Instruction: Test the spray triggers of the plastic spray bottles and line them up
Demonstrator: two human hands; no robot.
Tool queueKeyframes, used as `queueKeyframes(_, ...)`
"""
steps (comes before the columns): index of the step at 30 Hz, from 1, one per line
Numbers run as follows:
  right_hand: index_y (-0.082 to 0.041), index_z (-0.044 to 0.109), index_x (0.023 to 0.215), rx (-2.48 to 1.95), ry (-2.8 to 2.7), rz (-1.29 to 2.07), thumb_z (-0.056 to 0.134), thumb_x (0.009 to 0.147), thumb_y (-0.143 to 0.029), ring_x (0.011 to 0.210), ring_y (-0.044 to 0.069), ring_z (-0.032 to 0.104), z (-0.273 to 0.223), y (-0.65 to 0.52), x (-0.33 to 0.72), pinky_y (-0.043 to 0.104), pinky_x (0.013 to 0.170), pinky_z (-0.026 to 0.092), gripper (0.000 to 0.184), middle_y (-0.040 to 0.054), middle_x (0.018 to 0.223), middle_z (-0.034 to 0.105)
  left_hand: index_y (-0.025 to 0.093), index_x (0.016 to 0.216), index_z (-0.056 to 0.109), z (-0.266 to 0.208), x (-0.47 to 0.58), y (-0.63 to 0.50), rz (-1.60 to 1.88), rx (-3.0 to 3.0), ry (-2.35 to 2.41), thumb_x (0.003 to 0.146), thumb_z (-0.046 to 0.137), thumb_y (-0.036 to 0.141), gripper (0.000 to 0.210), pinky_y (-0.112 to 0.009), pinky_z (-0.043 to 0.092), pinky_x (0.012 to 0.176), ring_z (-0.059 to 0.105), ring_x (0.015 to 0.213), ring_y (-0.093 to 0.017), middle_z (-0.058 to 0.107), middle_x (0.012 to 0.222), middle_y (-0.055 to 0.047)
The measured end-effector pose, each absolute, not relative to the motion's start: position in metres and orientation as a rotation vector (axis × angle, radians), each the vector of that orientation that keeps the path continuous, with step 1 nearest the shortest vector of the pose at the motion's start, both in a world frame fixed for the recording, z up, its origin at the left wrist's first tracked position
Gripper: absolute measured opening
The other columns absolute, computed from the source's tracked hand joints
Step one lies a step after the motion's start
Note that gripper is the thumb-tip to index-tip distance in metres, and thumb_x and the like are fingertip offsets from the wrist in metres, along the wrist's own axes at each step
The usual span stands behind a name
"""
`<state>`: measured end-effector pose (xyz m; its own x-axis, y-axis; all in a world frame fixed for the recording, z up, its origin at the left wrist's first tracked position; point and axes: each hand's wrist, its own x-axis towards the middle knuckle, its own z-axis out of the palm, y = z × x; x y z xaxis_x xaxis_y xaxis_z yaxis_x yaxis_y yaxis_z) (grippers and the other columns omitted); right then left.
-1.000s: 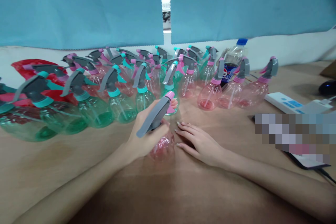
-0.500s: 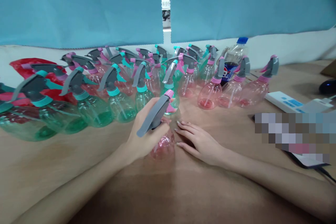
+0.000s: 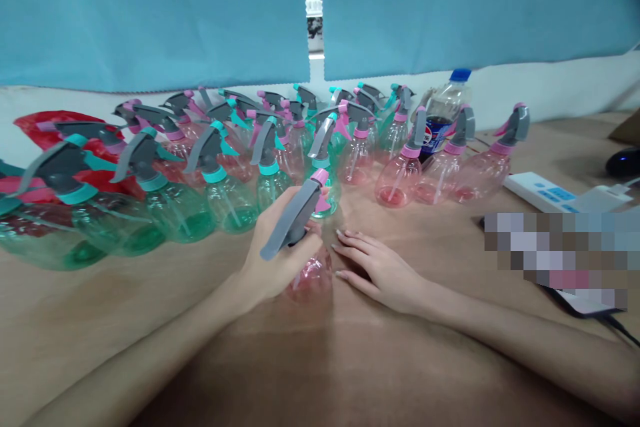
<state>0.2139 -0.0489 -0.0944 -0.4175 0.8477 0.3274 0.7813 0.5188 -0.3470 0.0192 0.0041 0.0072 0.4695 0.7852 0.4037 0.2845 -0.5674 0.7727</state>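
Note:
My left hand is wrapped round the neck of a pink spray bottle, just under its grey trigger head with a pink nozzle. The bottle stands upright on the table; my fingers hide its collar. To its right, my right hand lies on the table with fingers spread, a small gap from the bottle and holding nothing. Behind the held bottle stands a green spray bottle, partly covered by its head. Three pink spray bottles, the nearest one among them, stand beyond my right hand.
Green spray bottles line the left side, with several more pink and green ones behind. A cola bottle stands at the back right. A white power strip and a blurred-out phone-like device lie at right. A red bag is far left.
The view has shifted very slightly. Both hands and the held pink spray bottle stay in the same place.

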Motion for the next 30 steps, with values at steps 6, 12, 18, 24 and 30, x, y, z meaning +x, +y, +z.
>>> queueKeyframes(6, -0.011, 0.057, 0.129, -1.324, -2.302, 0.184, 0.049, 0.096, -0.038, 0.132, 0.028, 0.047, -0.0941, -0.0479, 0.2136, 0.048, 0.109, 0.040, 0.044, 0.0169, 0.138, 0.055, 0.025, 0.104, 0.053, 0.0066, 0.0206, 0.0032, 1.008, 2.066, 0.934, 0.074, 0.053, 0.013, 0.033, -0.027, 0.048, 0.062, 0.058, 0.065, -0.014, 0.058, 0.078, 0.003)
queueKeyframes(12, -0.011, 0.058, 0.128, -1.318, -2.296, 0.181, 0.050, 0.095, -0.038, 0.132, 0.028, 0.047, -0.0941, -0.0480, 0.2135, 0.048, 0.109, 0.040, 0.043, 0.0165, 0.137, 0.056, 0.025, 0.102, 0.052, 0.0070, 0.0206, 0.0032, 0.999, 2.069, 0.953, 0.074, 0.054, 0.015, 0.030, -0.027, 0.048, 0.059, 0.058, 0.061, -0.014, 0.059, 0.072, 0.005)
queueKeyframes(18, -0.011, 0.057, 0.130, -1.324, -2.292, 0.189, 0.051, 0.095, -0.038, 0.132, 0.028, 0.046, -0.0957, -0.0482, 0.2138, 0.048, 0.110, 0.039, 0.044, 0.0166, 0.138, 0.055, 0.024, 0.098, 0.050, 0.0109, 0.0209, 0.0032, 1.010, 2.074, 0.894, 0.071, 0.051, 0.016, 0.028, -0.025, 0.046, 0.058, 0.057, 0.061, -0.014, 0.058, 0.072, 0.005)
queueKeyframes(24, -0.013, 0.057, 0.129, -1.319, -2.286, 0.185, 0.050, 0.095, -0.038, 0.132, 0.028, 0.047, -0.0966, -0.0478, 0.2141, 0.049, 0.109, 0.040, 0.043, 0.0160, 0.138, 0.055, 0.025, 0.096, 0.049, 0.0111, 0.0201, 0.0052, 0.973, 2.067, 0.888, 0.071, 0.052, 0.017, 0.027, -0.026, 0.044, 0.056, 0.055, 0.060, -0.014, 0.055, 0.068, 0.005)
queueKeyframes(30, -0.013, 0.058, 0.129, -1.312, -2.283, 0.183, 0.050, 0.095, -0.038, 0.132, 0.028, 0.047, -0.0963, -0.0477, 0.2140, 0.048, 0.109, 0.041, 0.043, 0.0159, 0.136, 0.057, 0.023, 0.102, 0.049, 0.0099, 0.0186, 0.0064, 0.955, 2.035, 0.837, 0.070, 0.053, 0.014, 0.034, -0.026, 0.049, 0.062, 0.063, 0.073, -0.016, 0.059, 0.080, 0.003)
